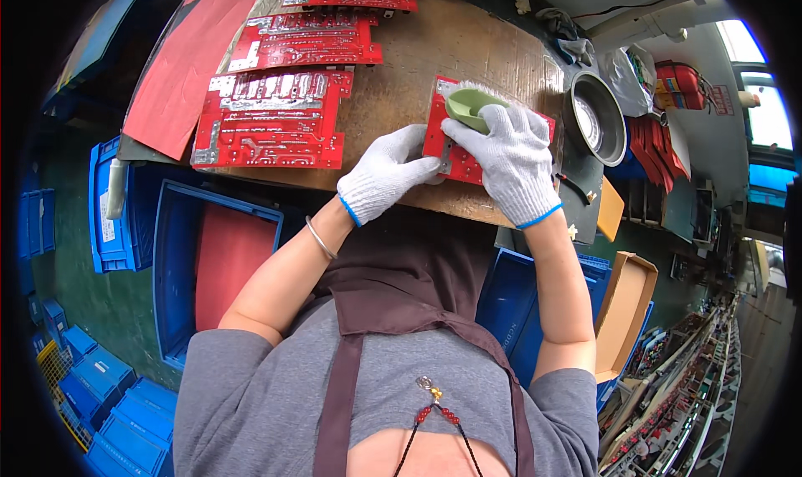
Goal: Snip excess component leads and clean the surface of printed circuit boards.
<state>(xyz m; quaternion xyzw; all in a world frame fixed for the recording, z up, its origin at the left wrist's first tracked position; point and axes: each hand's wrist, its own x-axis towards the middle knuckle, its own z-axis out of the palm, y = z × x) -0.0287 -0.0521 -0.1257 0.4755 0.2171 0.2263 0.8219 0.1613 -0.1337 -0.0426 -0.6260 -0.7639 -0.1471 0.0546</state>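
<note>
A red circuit board (466,166) lies at the front edge of the brown worktop, in front of me. My left hand (386,173), in a white knit glove, grips the board's left edge between thumb and fingers. In my gloved right hand (511,149) is a green-handled brush (468,104) with pale bristles, pressed over the board's upper part. The hand and brush hide much of that board. To the left, several more red circuit boards (271,118) lie in an overlapping column, solder side up.
A round metal bowl (616,122) stands at the worktop's right. Red sheeting (188,76) covers the left side. Blue crates (171,310) stand below the table's front edge, one holding a red sheet. An open cardboard box (628,310) sits at lower right, near another blue crate (510,297).
</note>
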